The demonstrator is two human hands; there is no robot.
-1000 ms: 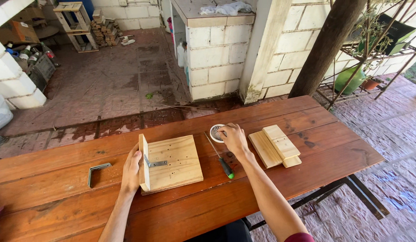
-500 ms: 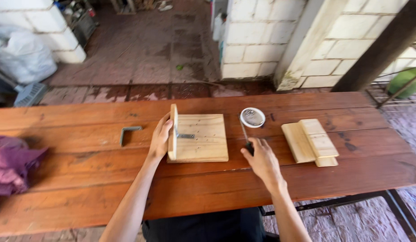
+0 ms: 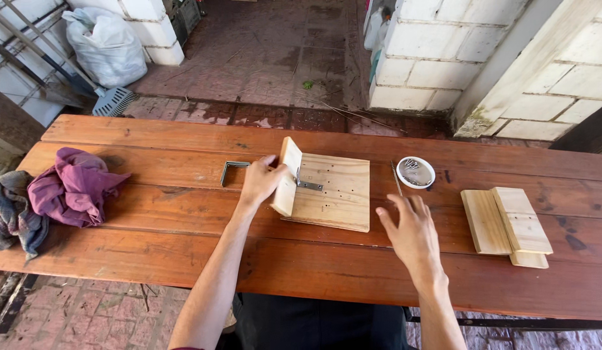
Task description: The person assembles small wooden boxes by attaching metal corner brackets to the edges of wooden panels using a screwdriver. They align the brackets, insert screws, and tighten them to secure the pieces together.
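My left hand (image 3: 261, 181) grips a narrow wooden board (image 3: 287, 178) that stands on edge along the left side of a flat square wooden board (image 3: 336, 194). A small metal bracket (image 3: 309, 185) lies across the corner where the two boards meet. My right hand (image 3: 408, 233) hovers with fingers apart over the table, just right of the square board, holding nothing. A thin screwdriver shaft (image 3: 396, 181) shows above its fingertips; the handle is hidden under the hand. A small white dish of screws (image 3: 415, 172) sits beyond it.
The long red-brown wooden table (image 3: 152, 246) also carries a loose metal angle bracket (image 3: 231, 170), a purple cloth (image 3: 74, 188) and a grey cloth (image 3: 12, 217) at left, and stacked wooden pieces (image 3: 508, 223) at right. A white sack (image 3: 106, 45) and block walls stand beyond.
My right hand has left the white dish and drawn back toward me, over the screwdriver. My left hand has stayed on the upright board. My view has swung left, revealing the cloths.
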